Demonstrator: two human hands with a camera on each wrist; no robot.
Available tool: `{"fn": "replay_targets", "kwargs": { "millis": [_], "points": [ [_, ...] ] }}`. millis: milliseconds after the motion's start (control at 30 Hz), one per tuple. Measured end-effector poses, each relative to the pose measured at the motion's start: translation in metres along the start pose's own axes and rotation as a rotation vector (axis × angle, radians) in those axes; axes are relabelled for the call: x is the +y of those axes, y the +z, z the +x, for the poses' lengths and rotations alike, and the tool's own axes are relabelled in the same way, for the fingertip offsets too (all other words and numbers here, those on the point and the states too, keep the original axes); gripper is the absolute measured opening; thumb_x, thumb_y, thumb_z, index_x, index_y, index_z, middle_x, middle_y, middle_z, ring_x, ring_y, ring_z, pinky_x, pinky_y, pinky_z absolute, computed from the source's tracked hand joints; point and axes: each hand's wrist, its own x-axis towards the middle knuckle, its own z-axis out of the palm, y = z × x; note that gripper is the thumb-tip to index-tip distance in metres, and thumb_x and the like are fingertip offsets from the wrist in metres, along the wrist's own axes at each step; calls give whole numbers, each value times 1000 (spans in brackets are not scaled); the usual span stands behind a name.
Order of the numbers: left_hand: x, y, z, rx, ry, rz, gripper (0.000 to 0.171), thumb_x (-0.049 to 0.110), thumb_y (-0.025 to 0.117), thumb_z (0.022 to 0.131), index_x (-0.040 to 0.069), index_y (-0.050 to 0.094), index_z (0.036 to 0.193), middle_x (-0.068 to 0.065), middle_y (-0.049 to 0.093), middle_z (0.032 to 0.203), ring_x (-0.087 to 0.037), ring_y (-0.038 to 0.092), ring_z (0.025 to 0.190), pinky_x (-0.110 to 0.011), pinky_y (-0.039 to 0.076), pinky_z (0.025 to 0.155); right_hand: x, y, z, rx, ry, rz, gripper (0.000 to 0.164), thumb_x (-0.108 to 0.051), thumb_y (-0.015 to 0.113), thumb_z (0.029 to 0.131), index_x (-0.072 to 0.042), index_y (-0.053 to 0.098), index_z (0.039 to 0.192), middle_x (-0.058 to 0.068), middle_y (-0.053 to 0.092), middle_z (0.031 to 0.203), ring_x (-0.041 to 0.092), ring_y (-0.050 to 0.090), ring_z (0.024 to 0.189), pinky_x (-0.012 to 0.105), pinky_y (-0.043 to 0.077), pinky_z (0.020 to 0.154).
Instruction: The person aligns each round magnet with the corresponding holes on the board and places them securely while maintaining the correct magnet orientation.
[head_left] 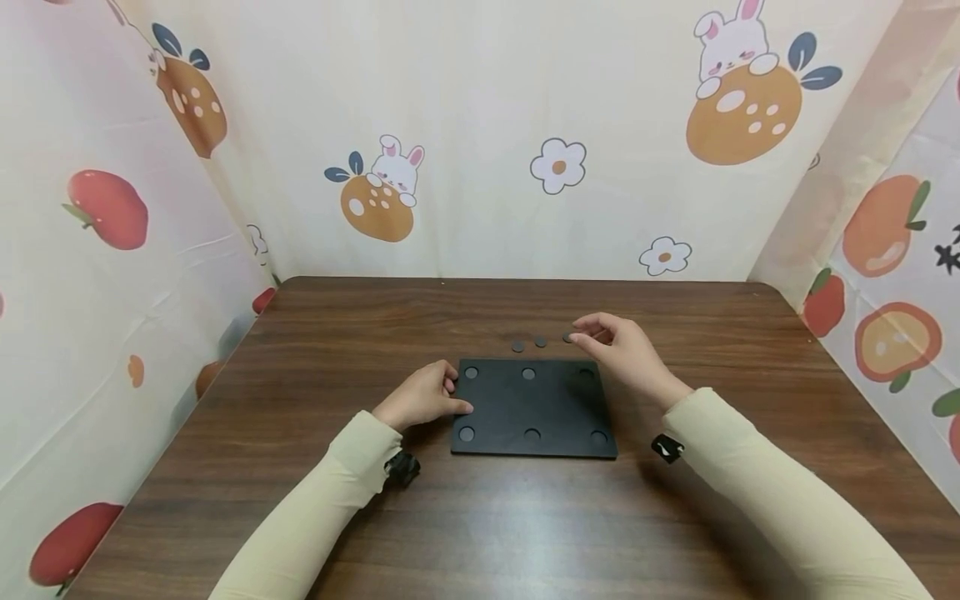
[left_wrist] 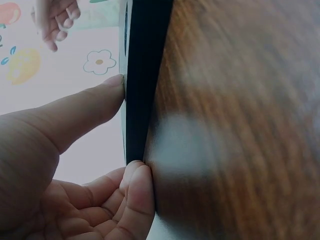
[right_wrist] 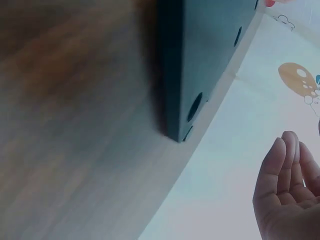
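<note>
A flat black board [head_left: 532,408] with several round recesses lies on the table. My left hand [head_left: 426,396] holds its left edge, with the thumb on the top face and curled fingers against the side and underside, as the left wrist view shows. Behind the board, three small dark discs lie in a row: a left disc [head_left: 518,347], a middle disc [head_left: 541,342] and a right disc [head_left: 567,337]. My right hand [head_left: 618,348] hovers beside the right disc, its fingers loosely bent and thumb apart. No object shows in the right hand [right_wrist: 287,192] in the right wrist view.
The brown wooden table [head_left: 360,325] has rounded far corners. Behind it hangs a pale curtain [head_left: 480,100] printed with rabbits, fruit and flowers, which also covers both sides. A small black device sits at each wrist.
</note>
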Motion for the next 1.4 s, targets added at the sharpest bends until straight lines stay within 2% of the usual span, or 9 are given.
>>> {"fn": "replay_targets", "kwargs": {
  "millis": [467,633,967,1133,1267,1400],
  "points": [
    [-2,1,2,-4,-1,-11,60,29,82,80,3,54,126,-6,59,107,-17,54,91,-35,48,84,-20,31,33,-38,-86,-24,37,-32,65,95,-10,63,125,7,67,104,22,63,86,33,50,70],
    [-1,1,1,-5,-1,-17,59,28,82,80,3,54,125,-6,58,106,-17,54,90,-35,48,83,-23,37,42,-67,-83,-21,33,-26,65,95,-12,63,125,8,67,103,23,65,84,33,50,68],
    [0,0,0,-3,-11,-23,59,28,82,80,3,54,125,-6,58,107,-17,54,90,-36,48,84,-22,50,58,-127,-82,-70,37,-23,65,96,-8,63,130,10,70,107,22,67,81,32,52,66],
    [-1,0,1,-1,-16,-23,59,28,83,80,3,54,125,-7,59,107,-17,55,90,-36,49,84,-21,54,65,-167,-57,-111,36,-23,65,96,-9,64,129,10,70,111,24,67,88,38,55,74],
    [-2,0,2,-3,-15,-28,58,28,83,80,3,54,124,-7,59,106,-17,54,89,-35,48,83,-20,57,69,-201,-35,-186,34,-24,66,95,-10,67,126,9,70,115,24,67,99,42,54,84],
    [-2,0,2,-10,-10,-34,57,28,82,80,4,54,123,-6,58,106,-17,53,88,-34,47,81,-21,58,71,-227,-27,-266,32,-22,66,94,-11,69,124,9,72,115,25,68,103,43,54,87]
  ]
}}
